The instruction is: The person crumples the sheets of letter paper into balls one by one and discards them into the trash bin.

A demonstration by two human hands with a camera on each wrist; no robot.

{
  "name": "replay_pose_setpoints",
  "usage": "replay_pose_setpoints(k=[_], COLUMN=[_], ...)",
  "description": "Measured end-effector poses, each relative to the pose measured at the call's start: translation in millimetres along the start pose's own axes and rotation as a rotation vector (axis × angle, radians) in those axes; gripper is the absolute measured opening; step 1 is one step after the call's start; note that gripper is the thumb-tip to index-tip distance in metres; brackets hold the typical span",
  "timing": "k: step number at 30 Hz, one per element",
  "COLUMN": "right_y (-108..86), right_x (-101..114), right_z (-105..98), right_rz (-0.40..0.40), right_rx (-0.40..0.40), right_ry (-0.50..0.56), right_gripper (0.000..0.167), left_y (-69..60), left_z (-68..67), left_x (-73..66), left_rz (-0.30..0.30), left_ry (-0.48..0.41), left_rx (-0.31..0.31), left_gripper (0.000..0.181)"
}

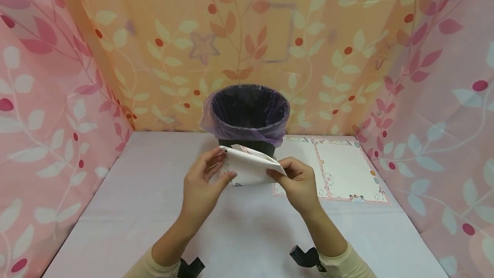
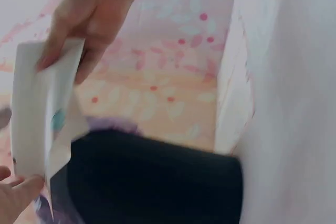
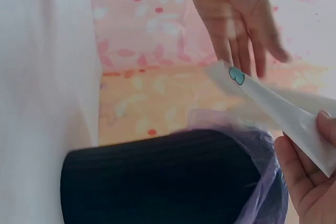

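Your right hand (image 1: 300, 183) pinches one end of the folded paper (image 1: 251, 168), held up above the worktop (image 1: 150, 192) in front of the bin (image 3: 157, 184). Your left hand (image 1: 202, 183) touches the other end with its fingertips, fingers nearly straight and thumb spread apart.

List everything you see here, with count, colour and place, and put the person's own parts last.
folded paper: 1, white with small drawings, at both hands, in front of the bin
bin: 1, black, at the back of the table
bin bag: 1, purple, lining the bin and turned over its rim
loose sheets: 2, white with pink edges, flat on the table, right of the bin
table: 1, white, beneath everything
leafy walls: 3, orange behind, pink on either side
wrist devices: 2, black, one at each wrist
sleeves: 2, cream, on the forearms
left hand: 1, bare, touching the paper's left end
right hand: 1, bare, pinching its right end
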State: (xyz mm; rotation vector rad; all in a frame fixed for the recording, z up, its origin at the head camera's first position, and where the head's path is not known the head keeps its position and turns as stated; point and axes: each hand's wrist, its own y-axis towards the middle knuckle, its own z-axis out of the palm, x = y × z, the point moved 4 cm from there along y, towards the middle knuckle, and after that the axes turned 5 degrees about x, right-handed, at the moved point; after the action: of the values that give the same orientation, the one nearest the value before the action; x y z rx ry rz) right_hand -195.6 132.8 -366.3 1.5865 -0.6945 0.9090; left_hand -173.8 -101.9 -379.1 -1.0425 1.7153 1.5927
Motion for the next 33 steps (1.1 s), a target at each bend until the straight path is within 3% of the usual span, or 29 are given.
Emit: replay_pose_setpoints(k=[4,7,13,22,26,33], right_y=[-0.8,-3.0,-8.8,-11.8,-11.7,-12.5], right_x=[-3,-7,-13,-17,-17,-17], right_z=[7,15,28,34,37,39], right_rz=[0.039,0.046,0.079,0.129,0.146,0.130], right_rx=[0.061,0.163,0.341,0.450,0.451,0.425], right_ry=[0.099,0.171,0.238,0.294,0.277,0.251], right_gripper=[0.011,0.010,0.018,0.039,0.028,0.018], left_y=[-9.2,-12.5,-10.9,-12.4,-13.7,-15.6], left_z=[17.9,24.4,23.8,27.7,28.7,28.4], left_x=[0.1,0.4,4.2,1.1,1.4,0.3], left_rz=[-0.017,-0.034,-0.062,-0.030,-0.028,0.013], left_ry=[0.092,0.100,-0.068,-0.303,-0.310,-0.251], left_rx=[0.185,0.247,0.303,0.443,0.461,0.412], left_gripper=[0.107,0.113,0.097,0.083,0.081,0.074])
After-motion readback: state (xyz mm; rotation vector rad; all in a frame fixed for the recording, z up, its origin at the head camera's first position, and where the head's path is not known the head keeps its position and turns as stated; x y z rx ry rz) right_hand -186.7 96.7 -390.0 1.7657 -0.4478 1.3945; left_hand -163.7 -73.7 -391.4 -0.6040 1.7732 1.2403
